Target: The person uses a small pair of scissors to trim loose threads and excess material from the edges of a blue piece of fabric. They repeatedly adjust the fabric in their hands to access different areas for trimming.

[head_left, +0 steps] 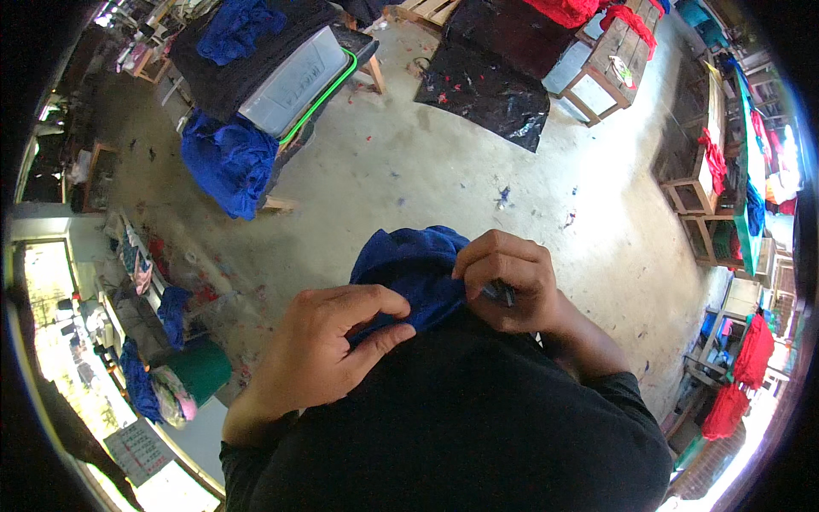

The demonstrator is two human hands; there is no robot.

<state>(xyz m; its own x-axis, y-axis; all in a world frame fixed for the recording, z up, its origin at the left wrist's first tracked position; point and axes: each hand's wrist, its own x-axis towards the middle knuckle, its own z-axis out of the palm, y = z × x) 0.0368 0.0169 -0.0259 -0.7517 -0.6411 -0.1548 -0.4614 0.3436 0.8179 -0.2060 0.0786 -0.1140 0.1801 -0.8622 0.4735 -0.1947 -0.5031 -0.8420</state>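
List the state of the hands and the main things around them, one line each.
Left hand: curved, thumb and forefinger tips close together at the cloth.
Right hand: curled around a small dark tool, at the cloth's edge.
Blue cloth by the hands: gathered, rumpled.
Blue fabric at the table's edge: bunched, hanging down.
Black sheet: spread, wrinkled.
Red cloth at right: draped.
Floor: littered with scraps.

Dark hand-drawn characters were noted on the pale face of a translucent plastic box at upper left; they are too small and blurred to be read with certainty. A pale sheet at lower left, beside the bright opening, bears several rows of dark and reddish marks, likewise illegible at this size.
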